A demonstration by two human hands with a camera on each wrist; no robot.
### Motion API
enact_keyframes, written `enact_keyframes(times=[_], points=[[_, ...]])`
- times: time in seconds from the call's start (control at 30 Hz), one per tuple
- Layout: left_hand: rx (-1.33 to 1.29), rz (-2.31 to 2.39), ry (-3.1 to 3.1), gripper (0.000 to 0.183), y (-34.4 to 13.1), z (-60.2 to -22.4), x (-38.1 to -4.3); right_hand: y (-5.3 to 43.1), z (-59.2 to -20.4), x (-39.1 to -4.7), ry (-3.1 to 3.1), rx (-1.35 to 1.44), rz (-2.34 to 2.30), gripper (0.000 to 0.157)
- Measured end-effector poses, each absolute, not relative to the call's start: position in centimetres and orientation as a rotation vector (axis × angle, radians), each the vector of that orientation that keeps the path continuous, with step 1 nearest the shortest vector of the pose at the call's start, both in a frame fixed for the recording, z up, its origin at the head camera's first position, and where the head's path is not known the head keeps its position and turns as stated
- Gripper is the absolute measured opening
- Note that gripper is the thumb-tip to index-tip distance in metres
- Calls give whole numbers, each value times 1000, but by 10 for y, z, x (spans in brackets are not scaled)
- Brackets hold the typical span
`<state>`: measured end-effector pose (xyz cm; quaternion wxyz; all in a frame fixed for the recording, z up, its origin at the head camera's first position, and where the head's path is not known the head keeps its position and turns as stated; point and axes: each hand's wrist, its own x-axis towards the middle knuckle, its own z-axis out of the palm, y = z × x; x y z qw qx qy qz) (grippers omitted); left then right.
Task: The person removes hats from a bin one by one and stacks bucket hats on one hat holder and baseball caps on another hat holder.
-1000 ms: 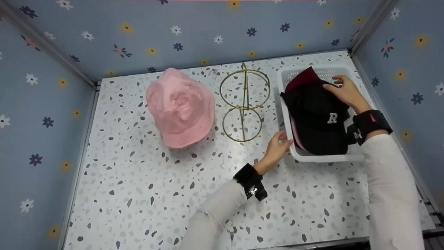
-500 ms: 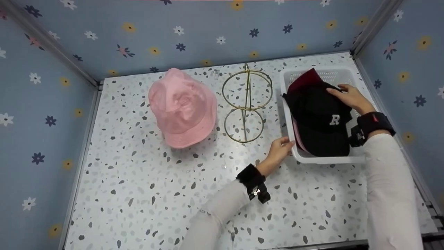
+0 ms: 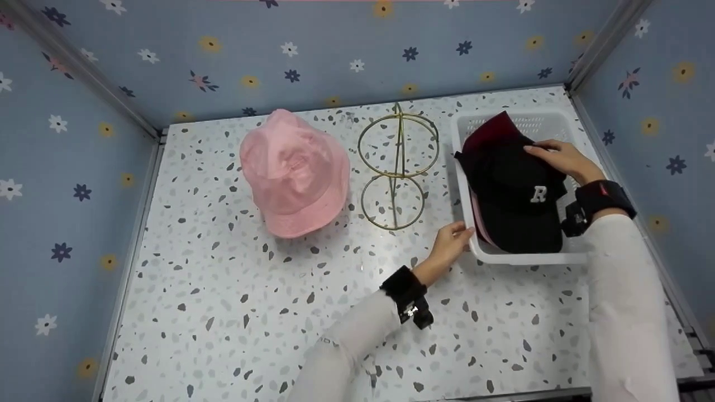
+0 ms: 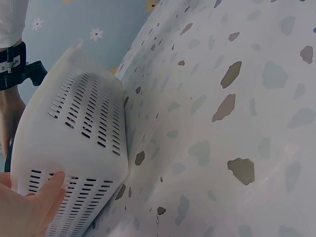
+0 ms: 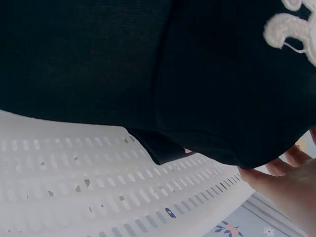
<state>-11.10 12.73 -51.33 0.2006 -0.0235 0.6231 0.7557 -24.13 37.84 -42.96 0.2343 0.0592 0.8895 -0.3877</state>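
In the head view, a black baseball cap (image 3: pixel 511 190) with a white letter R lies in a white plastic basket (image 3: pixel 522 258) on the right. A dark red cap (image 3: pixel 491 131) and a pink edge show from under it. My right hand (image 3: pixel 567 159) grips the black cap at the back of its crown; in the right wrist view the thumb (image 5: pixel 261 180) meets the fabric's edge while the other fingers are partly hidden. My left hand (image 3: pixel 449 245) holds the basket's near left corner, fingers (image 4: pixel 54 187) against its slotted outer wall in the left wrist view.
A pink bucket hat (image 3: pixel 296 173) sits on the speckled tabletop (image 3: pixel 251 312) at the left. Between it and the basket stands a gold wire rack (image 3: pixel 397 176) with two rings. Flowered panels (image 3: pixel 324 56) wall in the back and sides.
My right hand has come down onto the back of the black cap, its raised fingers closing on it. The left hand stays at the basket, and the view has shifted slightly.
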Motion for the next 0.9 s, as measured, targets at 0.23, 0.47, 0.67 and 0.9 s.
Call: enact_keyframes(times=[0.23,0.47,0.67,0.9], points=[[-21,2117,1746,28,126,-516,-110,380,-431,-241,2450,137,-1061,78],[-22,2099,1779,27,127,-516,-111,382,-425,-240,2430,138,-1023,80],[-25,2104,1787,26,128,-517,-111,383,-420,-235,2472,134,-1049,74],[-54,2120,1740,27,128,-518,-110,380,-418,-228,2571,136,-1166,59]])
